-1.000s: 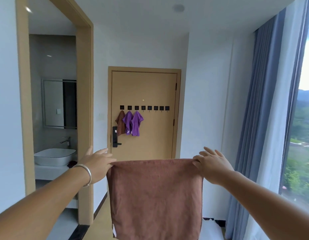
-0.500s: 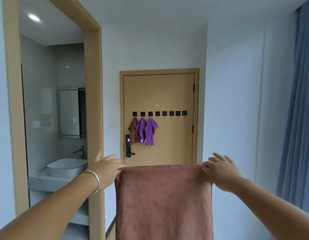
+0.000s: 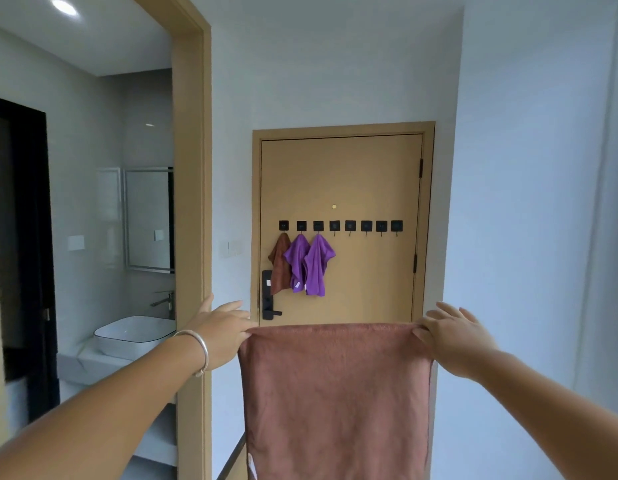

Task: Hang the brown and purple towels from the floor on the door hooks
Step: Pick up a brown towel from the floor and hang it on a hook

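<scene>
A brown towel [image 3: 335, 400] hangs spread out in front of me. My left hand [image 3: 224, 330] pinches its top left corner and my right hand [image 3: 452, 336] pinches its top right corner, other fingers extended. Ahead stands the tan door [image 3: 342, 174] with a row of several black hooks [image 3: 366, 226]. On the three leftmost hooks hang a small brown towel [image 3: 279, 265] and two purple towels [image 3: 318, 265], [image 3: 295, 259]. The hooks to their right are bare.
A wooden doorframe [image 3: 191, 202] at left opens into a bathroom with a white basin [image 3: 134, 336] and a mirror [image 3: 148, 218]. A black lock handle [image 3: 268, 299] sits at the door's left edge. White walls flank the corridor; a pale curtain [image 3: 612, 237] hangs at far right.
The view has swung left and moved closer to the door; the window has left the view. Both hands keep the same hold on the spread brown towel.
</scene>
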